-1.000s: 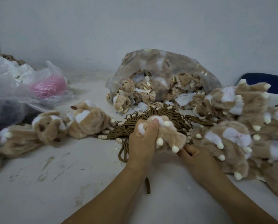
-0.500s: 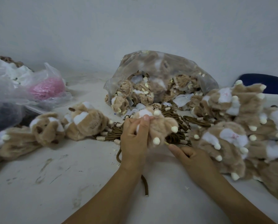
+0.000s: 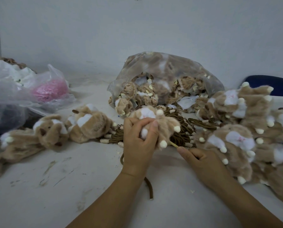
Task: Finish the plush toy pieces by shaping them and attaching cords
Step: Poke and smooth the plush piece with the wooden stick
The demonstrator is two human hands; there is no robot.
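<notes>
Going left to right, our left hand (image 3: 140,142) has its grip pressed around a tan plush toy piece (image 3: 160,127), lifted off the bench (image 3: 55,186) above the bundle of brown cords (image 3: 183,130). It looks light and squashy, so we judge the body the safest hold, not the cream tips. Right of that grip, our right hand (image 3: 203,163) pinches a thin pale stick (image 3: 173,143) entering the plush; its tip and the opening are hidden.

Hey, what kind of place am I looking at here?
Probably a small toy-making workbench. A clear bag of unfinished plush pieces sits behind a bundle of brown cords, with a pile of plush toys at the right.
</notes>
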